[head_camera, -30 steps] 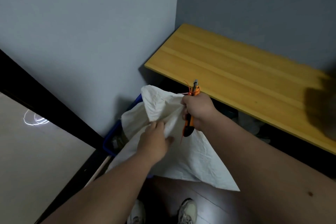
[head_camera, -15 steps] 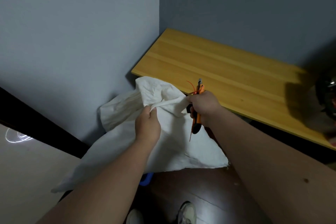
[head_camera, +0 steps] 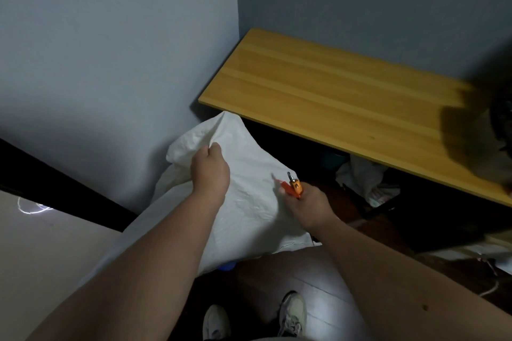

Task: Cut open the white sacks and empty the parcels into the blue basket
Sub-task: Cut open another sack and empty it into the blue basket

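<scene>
A limp white sack [head_camera: 249, 202] hangs in front of me, below the wooden table's left end. My left hand [head_camera: 210, 171] is shut on a fold near the sack's top. My right hand [head_camera: 309, 209] is shut on an orange cutter [head_camera: 294, 187] with its blade pointing up, at the sack's right side. Whether that hand also pinches the sack cloth I cannot tell. Only a small bit of the blue basket [head_camera: 227, 266] peeks out under the sack's lower edge. No parcels are visible.
A yellow wooden table [head_camera: 332, 91] stands against the grey wall at the right. Crumpled white sacks [head_camera: 368, 177] lie in the dark space under it. A beige panel [head_camera: 36, 243] is at the left. My shoes [head_camera: 292, 310] are on dark wood floor.
The sack has dropped lower. My right hand with the cutter moved down and right, away from the sack's top, while my left hand keeps its grip.
</scene>
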